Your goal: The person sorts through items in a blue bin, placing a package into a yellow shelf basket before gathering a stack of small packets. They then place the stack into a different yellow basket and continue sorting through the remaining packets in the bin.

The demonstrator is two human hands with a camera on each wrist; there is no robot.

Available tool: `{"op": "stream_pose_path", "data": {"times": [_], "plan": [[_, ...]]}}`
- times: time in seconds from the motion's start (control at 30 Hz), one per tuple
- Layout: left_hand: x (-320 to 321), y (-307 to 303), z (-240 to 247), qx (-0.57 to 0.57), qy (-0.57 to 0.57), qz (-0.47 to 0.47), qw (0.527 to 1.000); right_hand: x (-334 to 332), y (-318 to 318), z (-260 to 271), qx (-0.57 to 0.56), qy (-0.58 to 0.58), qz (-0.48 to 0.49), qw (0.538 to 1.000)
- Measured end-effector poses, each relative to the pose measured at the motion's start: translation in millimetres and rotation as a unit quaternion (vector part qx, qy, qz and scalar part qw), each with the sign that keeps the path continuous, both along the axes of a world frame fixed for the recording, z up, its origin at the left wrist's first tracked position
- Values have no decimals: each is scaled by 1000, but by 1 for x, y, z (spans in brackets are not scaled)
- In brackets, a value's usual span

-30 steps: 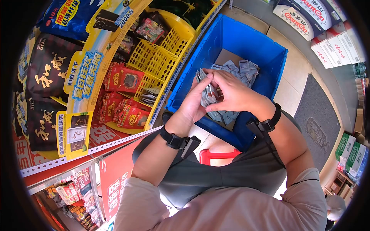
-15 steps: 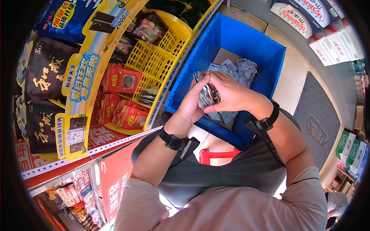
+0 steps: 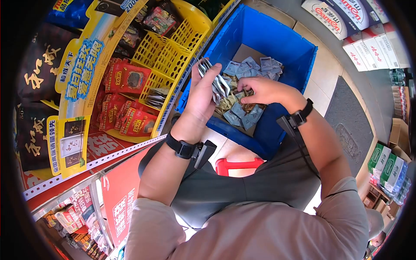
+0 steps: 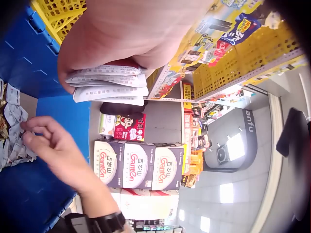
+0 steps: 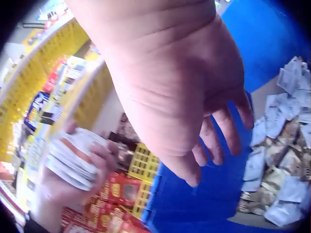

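Observation:
My left hand (image 3: 201, 94) grips a stack of small flat silvery packets (image 4: 109, 83) at the left rim of the blue crate (image 3: 281, 37). Its thumb lies along one side of the stack, and the packet edges fan out in the left wrist view. Loose pale blue and gold-brown packets (image 3: 247, 116) lie on the crate's bottom. Over them reaches my right hand (image 3: 269, 90), fingers slightly bent and pointing down. Nothing shows between its fingers in the right wrist view (image 5: 194, 97).
Left of the crate stands a shelf with a yellow perforated basket (image 3: 158, 50), holding red packets (image 3: 130, 80) and a few silvery packets (image 3: 157, 97). White and dark cartons (image 3: 333, 19) are stacked at the right, beyond a grey mat (image 3: 346, 112). A red stool (image 3: 234, 167) shows between the legs.
Both hands were together around the stack; now they are apart. The left hand has moved left and up with the stack, while the right has let go and is over the loose packets.

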State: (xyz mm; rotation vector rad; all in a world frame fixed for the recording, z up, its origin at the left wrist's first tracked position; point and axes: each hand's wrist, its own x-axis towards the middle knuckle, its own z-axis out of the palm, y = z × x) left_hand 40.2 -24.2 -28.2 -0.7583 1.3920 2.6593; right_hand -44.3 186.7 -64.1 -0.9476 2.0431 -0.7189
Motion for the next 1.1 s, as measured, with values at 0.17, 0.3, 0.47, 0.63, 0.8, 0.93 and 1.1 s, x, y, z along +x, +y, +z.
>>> {"op": "stream_pose_path", "data": {"times": [0.17, 0.3, 0.47, 0.63, 0.8, 0.93, 1.1], "plan": [[1, -8, 3, -3, 15, 18, 1000, 14, 6, -126, 128, -30, 28, 991], [-1, -17, 4, -9, 15, 31, 999, 36, 18, -225, 295, -9, 147, 944], [6, -25, 7, -18, 14, 38, 999, 76, 22, -281, 289, 38, 192, 937], [8, -35, 3, -5, 20, 49, 999, 84, 20, -300, 249, 125, 157, 947], [15, -35, 19, 3, -9, 57, 998, 50, 14, -350, 122, 81, -21, 989], [16, -36, 17, 1, -11, 54, 998, 53, 4, -368, 93, 74, -96, 988], [20, -35, 17, -6, 1, 52, 999, 75, 2, -379, 63, 42, -141, 987]]}}
